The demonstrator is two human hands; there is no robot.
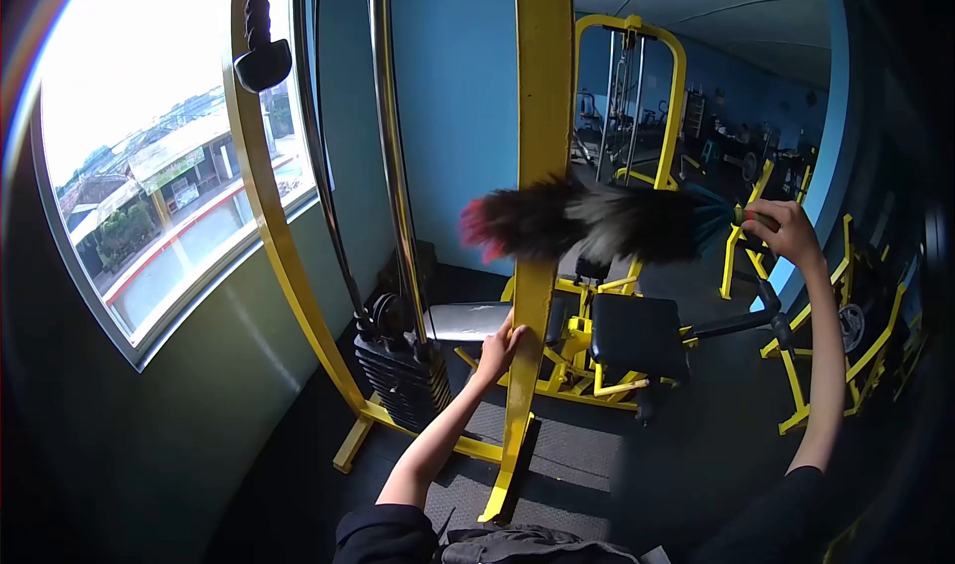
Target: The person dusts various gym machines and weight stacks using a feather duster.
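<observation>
A feather duster (617,221) with dark, grey and red-tipped feathers lies level across a yellow upright post (542,87) of a cable machine. My right hand (786,234) is closed round the duster's handle at the right, arm stretched out. The feathers overlap the front of the post and look slightly blurred. Lower down, my left hand (499,350) grips the left edge of the same post, fingers partly hidden behind it. To the left of that hand stands a black weight stack (401,375) with chrome guide rods (390,146).
A black rope attachment (263,65) hangs at the upper left, before a bright window (169,156). Behind the post is a yellow bench machine with a black padded seat (637,330). More yellow gym frames (846,335) stand at the right on the dark floor. A yellow base foot (507,474) rests below.
</observation>
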